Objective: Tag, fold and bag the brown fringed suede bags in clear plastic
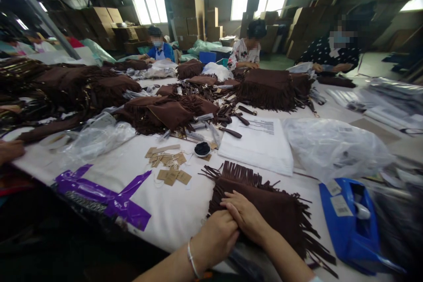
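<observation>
A dark brown fringed bag (261, 202) lies flat on the white-covered table right in front of me. My right hand (246, 218) rests on its left part, palm down with the fingers stretched out. Close against it, at the bag's near left edge, is my left hand (214, 238), wearing a bracelet (191, 257). Its fingers are curled inward, and whatever they grip is hidden. Beyond the bag are a stack of white printed sheets (257, 145), a small round dish with dark contents (202, 149) and several brown tags (173, 176) with strings.
A blue tape dispenser (350, 224) stands at the right, below a clear plastic bag (333, 147). Purple tape (128, 207) covers the table's front edge. Piles of brown fringed bags (267, 88) fill the far side, where several people sit. Another person's hand (11, 152) shows at far left.
</observation>
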The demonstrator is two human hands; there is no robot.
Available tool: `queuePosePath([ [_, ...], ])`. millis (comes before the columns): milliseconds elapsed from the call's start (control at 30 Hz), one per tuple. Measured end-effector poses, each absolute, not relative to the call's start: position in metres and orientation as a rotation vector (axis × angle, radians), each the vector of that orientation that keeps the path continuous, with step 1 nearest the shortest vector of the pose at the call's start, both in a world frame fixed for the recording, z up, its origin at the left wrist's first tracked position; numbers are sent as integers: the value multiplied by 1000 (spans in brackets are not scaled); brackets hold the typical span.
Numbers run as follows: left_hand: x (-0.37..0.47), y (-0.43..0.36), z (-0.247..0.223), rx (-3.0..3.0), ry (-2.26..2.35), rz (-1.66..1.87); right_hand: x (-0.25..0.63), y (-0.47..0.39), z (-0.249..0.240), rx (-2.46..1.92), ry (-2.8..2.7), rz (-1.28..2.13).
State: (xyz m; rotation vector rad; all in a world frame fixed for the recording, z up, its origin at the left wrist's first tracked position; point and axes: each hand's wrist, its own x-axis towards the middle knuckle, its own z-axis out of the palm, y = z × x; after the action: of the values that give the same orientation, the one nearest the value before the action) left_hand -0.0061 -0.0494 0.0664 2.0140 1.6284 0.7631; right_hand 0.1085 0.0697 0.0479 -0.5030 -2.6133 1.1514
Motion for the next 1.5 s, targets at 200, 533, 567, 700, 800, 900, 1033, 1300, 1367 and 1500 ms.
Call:
queuePosePath([
  [200, -76, -37, 62, 822, 1695, 1176, 122, 67, 41, -475, -2666, 1013],
  [533, -77, 45, 23, 461, 1328, 1330, 123, 69, 42, -455, -2593, 1089],
  [567, -72, 52, 21, 478, 1363, 1379, 123, 68, 42, -454, -2587, 1093],
  [700, -60, 61, 19, 600, 1595, 1565, 122, 68, 43, -445, -2567, 1091],
  [800, -56, 43, 25, 868, 1701, 1548, 121, 67, 46, -454, -2563, 1069],
  [900, -52, 16, 30, 1595, 1709, 1149, 128, 65, 49, -450, -2551, 1086],
  [1033, -47, -12, 35, 2082, 1654, 575, 152, 57, 44, -394, -2401, 1165],
  [1300, -25, -20, 52, 1887, 1540, 730, 148, 66, 38, -620, -2430, 1001],
  [1367, -26, -22, 56, 1724, 1614, 839, 149, 67, 43, -662, -2476, 967],
  [1500, -25, -13, 56, 1746, 1731, 915, 187, 51, 48, -782, -2158, 1116],
])
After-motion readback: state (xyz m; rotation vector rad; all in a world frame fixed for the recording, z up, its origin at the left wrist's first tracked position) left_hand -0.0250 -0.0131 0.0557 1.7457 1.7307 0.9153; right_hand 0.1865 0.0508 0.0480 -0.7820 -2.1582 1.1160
